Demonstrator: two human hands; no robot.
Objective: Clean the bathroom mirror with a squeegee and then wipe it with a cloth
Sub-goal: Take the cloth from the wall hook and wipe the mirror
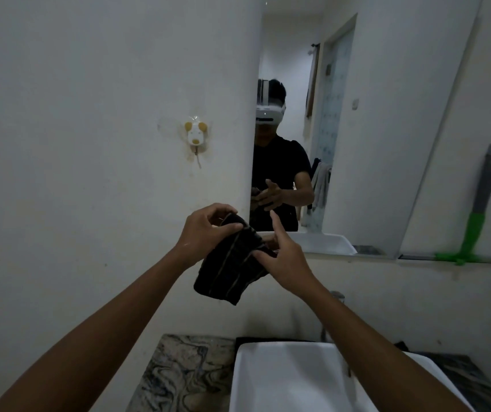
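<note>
A dark cloth (229,269) with thin pale stripes hangs folded between both hands, in front of the wall below the mirror's left edge. My left hand (205,230) pinches its top corner. My right hand (282,260) grips its right side with thumb and lower fingers, the index finger pointing up. The bathroom mirror (372,120) fills the upper right and reflects a person holding the cloth. A squeegee (476,221) with a green handle and grey blade leans upright on the narrow ledge (416,257) right of the mirror.
A white basin (282,379) sits below my arms on a marbled counter (178,373). A tap (338,295) shows behind my right forearm. A small animal-shaped wall hook (196,133) is stuck on the white wall at left.
</note>
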